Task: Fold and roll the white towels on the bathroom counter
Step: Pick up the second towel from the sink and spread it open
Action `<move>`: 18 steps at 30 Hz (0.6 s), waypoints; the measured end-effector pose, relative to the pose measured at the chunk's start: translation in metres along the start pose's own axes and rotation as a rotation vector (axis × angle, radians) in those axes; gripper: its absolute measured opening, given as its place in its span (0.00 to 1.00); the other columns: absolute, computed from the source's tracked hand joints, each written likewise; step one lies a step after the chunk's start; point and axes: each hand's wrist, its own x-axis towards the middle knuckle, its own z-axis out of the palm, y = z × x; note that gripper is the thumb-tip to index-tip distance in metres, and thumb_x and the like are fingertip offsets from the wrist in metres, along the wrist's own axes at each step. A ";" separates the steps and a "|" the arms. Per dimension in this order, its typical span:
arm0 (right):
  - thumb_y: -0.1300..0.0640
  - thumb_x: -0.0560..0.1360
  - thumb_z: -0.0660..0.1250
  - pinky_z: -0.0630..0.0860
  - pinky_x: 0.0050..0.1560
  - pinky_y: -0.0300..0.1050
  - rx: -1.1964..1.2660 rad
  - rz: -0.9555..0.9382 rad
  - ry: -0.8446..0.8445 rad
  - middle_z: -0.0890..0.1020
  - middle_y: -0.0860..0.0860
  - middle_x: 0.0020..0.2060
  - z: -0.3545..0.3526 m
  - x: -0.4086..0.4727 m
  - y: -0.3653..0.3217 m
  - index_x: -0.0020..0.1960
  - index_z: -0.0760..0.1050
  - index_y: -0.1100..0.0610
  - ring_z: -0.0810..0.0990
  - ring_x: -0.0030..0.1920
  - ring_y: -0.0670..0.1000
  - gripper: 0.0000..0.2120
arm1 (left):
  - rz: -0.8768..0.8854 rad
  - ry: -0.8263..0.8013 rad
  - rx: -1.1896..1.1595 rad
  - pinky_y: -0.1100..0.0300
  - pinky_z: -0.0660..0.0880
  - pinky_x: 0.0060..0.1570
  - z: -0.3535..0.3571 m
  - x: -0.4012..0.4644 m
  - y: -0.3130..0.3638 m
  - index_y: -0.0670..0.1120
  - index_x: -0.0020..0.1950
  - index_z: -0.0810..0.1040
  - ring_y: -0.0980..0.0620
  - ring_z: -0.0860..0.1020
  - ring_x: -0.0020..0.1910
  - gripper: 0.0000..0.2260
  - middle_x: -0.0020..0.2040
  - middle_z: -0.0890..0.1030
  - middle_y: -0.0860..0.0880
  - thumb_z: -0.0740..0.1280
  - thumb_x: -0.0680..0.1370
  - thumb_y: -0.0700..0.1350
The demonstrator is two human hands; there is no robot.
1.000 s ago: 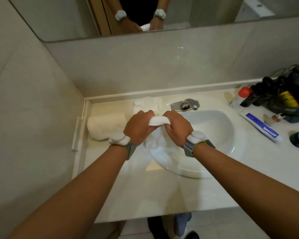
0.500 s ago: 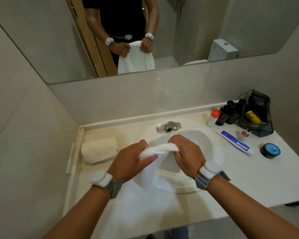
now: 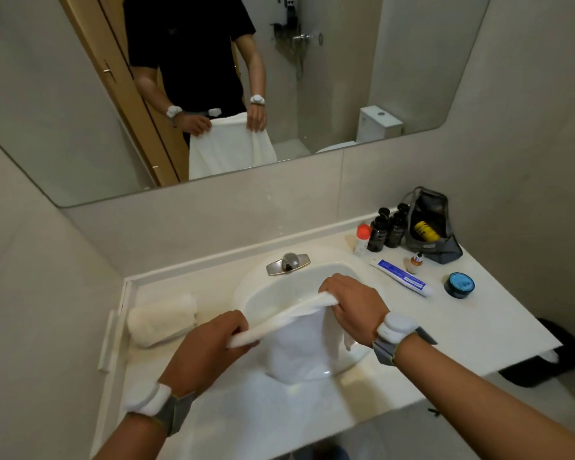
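Note:
I hold a white towel (image 3: 299,346) by its top edge above the sink, and it hangs down in front of the basin. My left hand (image 3: 210,346) grips the left corner. My right hand (image 3: 352,307) grips the right corner, farther back. The top edge is stretched between both hands. A rolled white towel (image 3: 161,318) lies at the counter's left end against the wall. The mirror shows the held towel hanging open below both hands.
The sink basin (image 3: 273,287) with a metal faucet (image 3: 288,262) sits mid-counter. To the right lie a toothpaste tube (image 3: 402,277), a blue tin (image 3: 459,284), dark bottles (image 3: 384,229) and a toiletry bag (image 3: 432,224). A dark bin (image 3: 558,353) stands on the floor at right.
My hands have pulled back from the faucet area and moved apart, lifting the towel off the counter and spreading its top edge. My head has tilted up, showing more mirror.

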 end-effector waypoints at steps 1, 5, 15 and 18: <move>0.49 0.71 0.48 0.74 0.41 0.48 -0.015 -0.004 -0.006 0.79 0.47 0.47 0.000 0.000 0.002 0.50 0.75 0.50 0.77 0.47 0.52 0.19 | -0.009 -0.006 0.011 0.64 0.73 0.36 -0.001 -0.003 0.000 0.56 0.43 0.71 0.60 0.76 0.35 0.12 0.37 0.77 0.59 0.66 0.74 0.63; 0.61 0.73 0.59 0.72 0.40 0.45 -0.094 0.053 -0.007 0.80 0.48 0.48 -0.015 -0.011 0.028 0.50 0.77 0.51 0.78 0.48 0.52 0.11 | -0.018 -0.018 0.067 0.69 0.71 0.34 -0.005 -0.012 0.016 0.56 0.42 0.72 0.61 0.76 0.34 0.12 0.35 0.77 0.61 0.67 0.74 0.64; 0.61 0.75 0.61 0.73 0.41 0.49 -0.241 0.202 0.004 0.80 0.56 0.46 -0.051 -0.037 0.109 0.46 0.78 0.57 0.79 0.48 0.60 0.07 | -0.057 -0.040 0.156 0.71 0.68 0.34 -0.012 -0.033 0.027 0.56 0.40 0.71 0.62 0.74 0.33 0.13 0.34 0.76 0.59 0.69 0.73 0.62; 0.65 0.75 0.62 0.78 0.49 0.57 -0.265 0.201 -0.011 0.81 0.58 0.49 -0.061 -0.046 0.134 0.51 0.78 0.56 0.79 0.53 0.61 0.09 | -0.089 -0.053 0.158 0.66 0.71 0.34 -0.016 -0.040 0.035 0.55 0.39 0.71 0.59 0.76 0.33 0.14 0.34 0.78 0.56 0.67 0.74 0.63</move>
